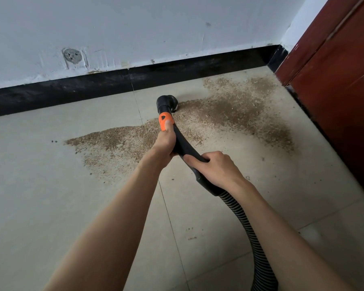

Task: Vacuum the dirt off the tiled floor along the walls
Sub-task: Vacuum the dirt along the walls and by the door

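Two bare hands grip one vacuum wand [182, 143], a curved black tube running from centre frame toward 12 o'clock. Left hand [165, 143] holds the forward section, fingers wrapped round the tube and thumb laid along the orange collar [166, 121]. Right hand [215, 170] clamps the rear section at 4 o'clock of the left, fingers curled over the top of the tube, just ahead of the joint with the ribbed hose [248, 229]. Hose trails off toward 5 o'clock and leaves frame at the bottom edge.

Nozzle [168, 102], black and angled, sits at 12 o'clock of the collar, its mouth turned toward 3 o'clock and touching the edge of the dirt [235, 116]. Dirt is a brown granular spread on the tiled floor [51, 185], extending from 9 o'clock of the left hand, under the wand, out to 2 o'clock, densest at 2 o'clock near the red-brown door [334, 85]. Scattered specks lie at 6 o'clock.

Black skirting [72, 95] runs along the base of the white wall [156, 28] at 12 o'clock, near the nozzle but apart from it. Round patched hole [72, 56] noted in the wall at 11 o'clock.
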The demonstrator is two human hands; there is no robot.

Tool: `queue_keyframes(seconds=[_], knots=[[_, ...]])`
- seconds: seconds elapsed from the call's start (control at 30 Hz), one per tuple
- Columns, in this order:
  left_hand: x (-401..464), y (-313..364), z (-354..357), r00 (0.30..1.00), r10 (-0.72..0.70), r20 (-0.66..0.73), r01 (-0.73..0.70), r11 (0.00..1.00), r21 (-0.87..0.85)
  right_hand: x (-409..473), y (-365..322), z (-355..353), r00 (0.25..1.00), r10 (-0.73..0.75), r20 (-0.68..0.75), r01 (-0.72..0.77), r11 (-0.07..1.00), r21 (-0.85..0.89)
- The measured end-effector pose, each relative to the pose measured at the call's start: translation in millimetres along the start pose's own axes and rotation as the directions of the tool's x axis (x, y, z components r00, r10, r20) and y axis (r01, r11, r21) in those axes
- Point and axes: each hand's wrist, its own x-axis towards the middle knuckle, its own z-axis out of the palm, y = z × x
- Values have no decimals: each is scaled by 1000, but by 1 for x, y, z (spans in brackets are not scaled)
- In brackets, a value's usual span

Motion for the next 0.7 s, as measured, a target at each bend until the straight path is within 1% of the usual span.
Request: queue_keyframes(seconds=[0.17,0.27,0.43,0.63,0.7], knots=[[9,2,26,999,-10,44,11,1000,-10,8,15,-21,999,23,-39,-25,999,-28],[15,6,41,997,-10,76,10,1000,-10,15,23,-34,998,44,-54,-45,999,-15],[25,9,63,990,-2,140,-7,998,64,20,40,-47,994,64,-86,-59,997,56],[35,14,82,978,-4,207,-20,993,113,29,51,-53,985,97,-145,-94,995,30],[39,19,82,978,-13,209,-12,993,119,35,51,-54,984,99,-147,-91,994,56]])
